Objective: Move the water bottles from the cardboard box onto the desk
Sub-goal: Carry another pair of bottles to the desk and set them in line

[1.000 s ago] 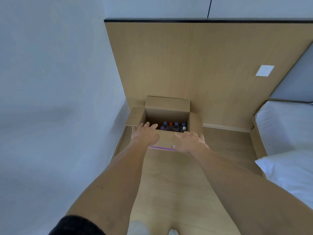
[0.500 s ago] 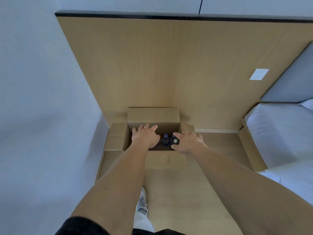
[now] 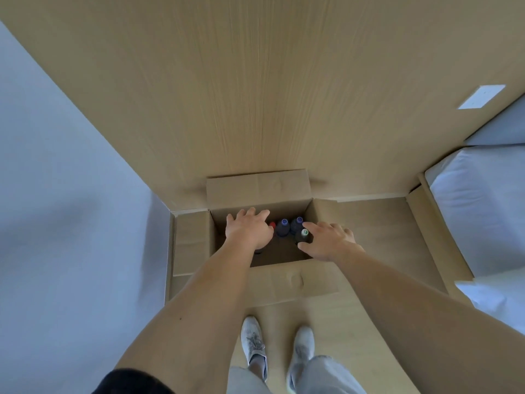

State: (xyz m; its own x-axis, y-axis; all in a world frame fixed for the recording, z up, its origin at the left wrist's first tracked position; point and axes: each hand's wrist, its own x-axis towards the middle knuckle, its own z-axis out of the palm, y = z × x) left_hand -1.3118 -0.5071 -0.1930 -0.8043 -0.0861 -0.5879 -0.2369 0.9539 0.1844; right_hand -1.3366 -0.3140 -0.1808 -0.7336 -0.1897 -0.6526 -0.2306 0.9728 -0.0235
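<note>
Standing against the wooden wall panel on the floor, the cardboard box is sitting with all flaps folded open, white wall lying to its left. Left hand is reaching down into the box's left half, fingers spread and straight, grip apart and holding nothing; whatever lies under the palm is hidden. Just right of it, water bottles are standing upright inside the box, seen from above by their caps: red-capped bottle touching the left hand's edge, purple-capped bottle beside it, another purple-capped bottle further right near the box's back corner, white-capped bottle in front of that one. Right hand is hovering at the box's right edge, index finger and thumb parted on either side of the white-capped bottle, grip apart, not clamped; contact with the bottle cannot be told. White shoes are showing below on the floor. Bed with white sheets is sitting far right, white socket plate on the panel above it.
</note>
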